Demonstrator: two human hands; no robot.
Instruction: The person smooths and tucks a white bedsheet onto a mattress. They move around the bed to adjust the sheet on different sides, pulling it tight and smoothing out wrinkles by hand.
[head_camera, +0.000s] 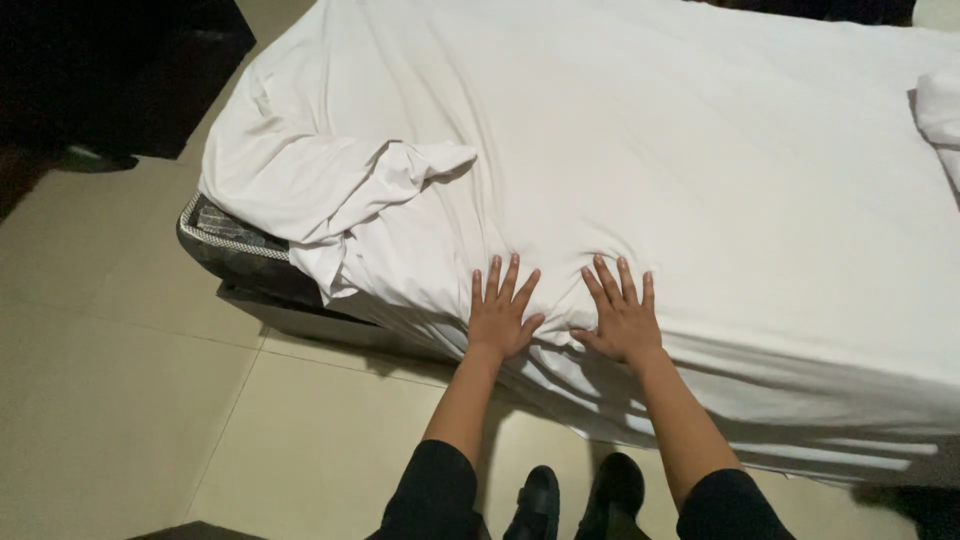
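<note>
Bedding dominates the view: a white sheet (650, 150) is spread across a mattress (235, 245) and hangs over its near edge toward a pale tiled floor (120, 400). Most of the sheet lies flat, with long shallow creases running toward the far side. At the near left corner it is not seated — the fabric is gathered into a loose fold (370, 190), and the dark quilted side of the mattress with its light piping shows beneath. That exposed corner suggests, in my judgement, that the sheet there is untucked and simply draped.

A second piece of white fabric, possibly a pillow (940, 115), sits at the right edge of the frame; too little shows to say more. A dark piece of furniture (120, 70) stands on the floor beyond the bed's left corner.

Both hands rest on the sheet at the near edge of the bed, close together but apart. The left hand (500, 315) lies palm down with fingers spread — nothing is pinched. The right hand (622, 315) is likewise flat and splayed, palm on the cloth. Creases radiate from under both palms, consistent with pressing the fabric flat against the mattress top. Dark sleeves cover the forearms' upper part, and dark shoes (575, 495) stand on the tiles just below the overhanging sheet.
</note>
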